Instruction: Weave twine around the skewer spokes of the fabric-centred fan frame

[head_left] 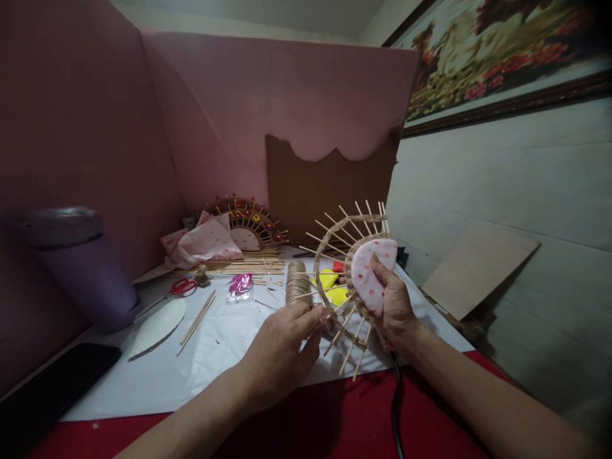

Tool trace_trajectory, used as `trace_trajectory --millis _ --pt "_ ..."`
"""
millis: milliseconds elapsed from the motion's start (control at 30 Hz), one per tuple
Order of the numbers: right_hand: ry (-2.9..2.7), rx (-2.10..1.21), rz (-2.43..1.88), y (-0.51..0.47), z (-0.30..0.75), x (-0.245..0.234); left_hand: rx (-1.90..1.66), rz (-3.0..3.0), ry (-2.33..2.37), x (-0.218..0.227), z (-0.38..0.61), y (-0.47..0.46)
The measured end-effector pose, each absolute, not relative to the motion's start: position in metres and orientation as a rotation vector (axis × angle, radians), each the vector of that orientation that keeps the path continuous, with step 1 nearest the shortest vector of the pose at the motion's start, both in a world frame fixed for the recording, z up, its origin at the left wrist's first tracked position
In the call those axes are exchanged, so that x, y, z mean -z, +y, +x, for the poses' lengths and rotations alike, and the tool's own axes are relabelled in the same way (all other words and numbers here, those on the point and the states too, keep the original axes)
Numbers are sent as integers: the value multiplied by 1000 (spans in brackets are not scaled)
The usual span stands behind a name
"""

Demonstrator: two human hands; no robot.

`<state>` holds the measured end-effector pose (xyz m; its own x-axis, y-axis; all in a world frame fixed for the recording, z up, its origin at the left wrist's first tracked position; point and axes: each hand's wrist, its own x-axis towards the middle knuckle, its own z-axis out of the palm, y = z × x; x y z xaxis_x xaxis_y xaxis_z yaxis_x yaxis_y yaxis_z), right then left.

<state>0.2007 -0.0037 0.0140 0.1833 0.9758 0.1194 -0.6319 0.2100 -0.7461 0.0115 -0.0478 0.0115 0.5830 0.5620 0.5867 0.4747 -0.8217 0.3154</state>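
Note:
My right hand (396, 299) grips a half-round fan of thin wooden sticks, its thumb over the padded centre (368, 274) in pink fabric with red spots. Twine is woven close around that centre, and a second twine band (322, 248) crosses the sticks farther out. With fingers pinched, my left hand (291, 344) is at the lower left of this outer band; what exactly lies between the fingertips is partly hidden. A roll of twine (298, 280) stands just behind the left hand.
Red scissors (183, 287), loose sticks (197, 322), a white half-round piece (157, 326) and a purple tumbler (88, 268) are on the left. Yellow packets (329, 279) lie behind the fan. A decorated fan (253, 217) stands at the back. A black cable (396, 401) hangs in front.

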Motion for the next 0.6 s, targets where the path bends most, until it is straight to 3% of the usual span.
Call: trace_trajectory --millis 600 --pt "-678 -1285 -650 -5 198 -15 -1248 2300 986 -21 9 -50"
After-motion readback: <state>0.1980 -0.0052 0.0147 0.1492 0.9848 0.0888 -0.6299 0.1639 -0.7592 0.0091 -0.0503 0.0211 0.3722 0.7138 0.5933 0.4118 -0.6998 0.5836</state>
